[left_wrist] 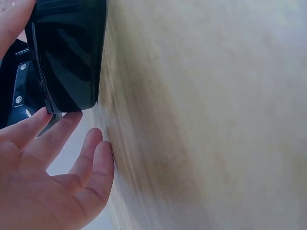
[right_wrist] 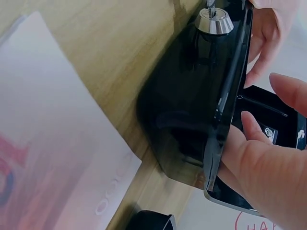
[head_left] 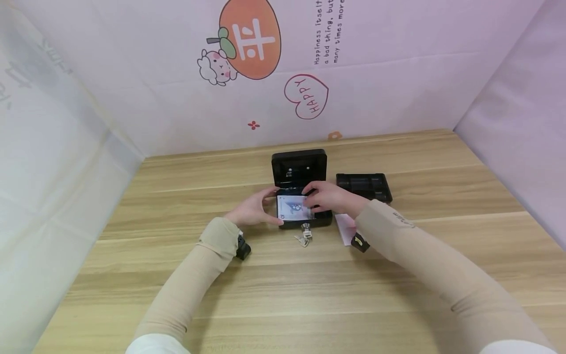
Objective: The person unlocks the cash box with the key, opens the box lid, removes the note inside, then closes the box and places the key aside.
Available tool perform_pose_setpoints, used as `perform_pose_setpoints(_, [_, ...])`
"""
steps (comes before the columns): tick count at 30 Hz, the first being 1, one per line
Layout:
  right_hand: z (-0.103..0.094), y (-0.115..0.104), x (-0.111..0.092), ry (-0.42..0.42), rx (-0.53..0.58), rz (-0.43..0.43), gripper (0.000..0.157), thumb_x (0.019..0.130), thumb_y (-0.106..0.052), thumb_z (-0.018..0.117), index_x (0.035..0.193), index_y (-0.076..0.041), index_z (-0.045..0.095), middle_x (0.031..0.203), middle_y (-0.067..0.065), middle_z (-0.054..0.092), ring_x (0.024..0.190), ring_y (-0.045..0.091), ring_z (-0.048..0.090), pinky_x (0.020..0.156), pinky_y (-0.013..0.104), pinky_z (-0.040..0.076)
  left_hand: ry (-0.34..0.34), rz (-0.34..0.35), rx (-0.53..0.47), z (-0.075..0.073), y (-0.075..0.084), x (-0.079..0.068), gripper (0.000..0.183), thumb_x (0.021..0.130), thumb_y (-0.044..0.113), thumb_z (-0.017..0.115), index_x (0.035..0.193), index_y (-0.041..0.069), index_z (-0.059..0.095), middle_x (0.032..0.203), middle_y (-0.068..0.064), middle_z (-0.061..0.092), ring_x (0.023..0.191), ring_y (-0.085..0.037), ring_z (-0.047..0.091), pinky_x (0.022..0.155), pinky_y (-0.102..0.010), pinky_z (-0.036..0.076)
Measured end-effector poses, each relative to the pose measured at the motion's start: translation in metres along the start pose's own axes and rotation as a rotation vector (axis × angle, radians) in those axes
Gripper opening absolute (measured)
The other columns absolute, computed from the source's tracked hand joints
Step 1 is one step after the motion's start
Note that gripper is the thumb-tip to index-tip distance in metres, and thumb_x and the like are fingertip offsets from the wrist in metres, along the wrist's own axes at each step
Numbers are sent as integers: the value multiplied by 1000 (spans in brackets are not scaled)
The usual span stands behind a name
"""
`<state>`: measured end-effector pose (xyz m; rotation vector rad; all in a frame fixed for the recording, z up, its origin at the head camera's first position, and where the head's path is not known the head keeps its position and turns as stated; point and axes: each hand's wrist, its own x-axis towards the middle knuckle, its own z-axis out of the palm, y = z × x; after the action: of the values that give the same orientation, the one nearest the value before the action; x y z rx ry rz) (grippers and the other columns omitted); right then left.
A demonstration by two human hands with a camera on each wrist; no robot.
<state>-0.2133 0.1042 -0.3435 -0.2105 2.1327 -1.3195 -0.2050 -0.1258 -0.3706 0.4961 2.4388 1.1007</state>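
Observation:
A black cash box (head_left: 325,221) stands on the table with its lid (head_left: 298,169) raised. A printed card (head_left: 289,209) with a blue cartoon figure lies inside the box. My left hand (head_left: 252,209) holds the box's left end, thumb at the front corner and fingertips at the back corner. Reaching over the right side, my right hand (head_left: 331,196) has its fingers down in the box on the card, thumb raised apart. Some of those fingertips are hidden by the box wall in the right wrist view. Keys (head_left: 304,241) hang from the silver lock (right_wrist: 214,21) at the front.
A black compartment tray (head_left: 363,183) sits right of the box. A printed paper sheet (head_left: 345,230) lies on the table under my right wrist. Printed cloth (head_left: 376,93) hangs along the table's back edge.

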Motion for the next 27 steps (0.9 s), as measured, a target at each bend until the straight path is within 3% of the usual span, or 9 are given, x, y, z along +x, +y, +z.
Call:
perform_pose_setpoints(19, [8,3,6,50,-71,19,40,88,-7,62,125,3,49,112,18,57,91,18,56,88,31,54,0,8,18,1,-2,0,96,73,18,82,150,10,24,151,-16,33,131,-35,42,109,-44,37])
perform_pose_setpoints(27, [12,4,5,144,-105,-23,37,86,-6,64,120,4,52,113,18,56,84,14,55,77,22,53,5,5,28,1,-2,1,96,73,18,82,149,11,25,150,-14,35,132,-34,42,110,-42,36])
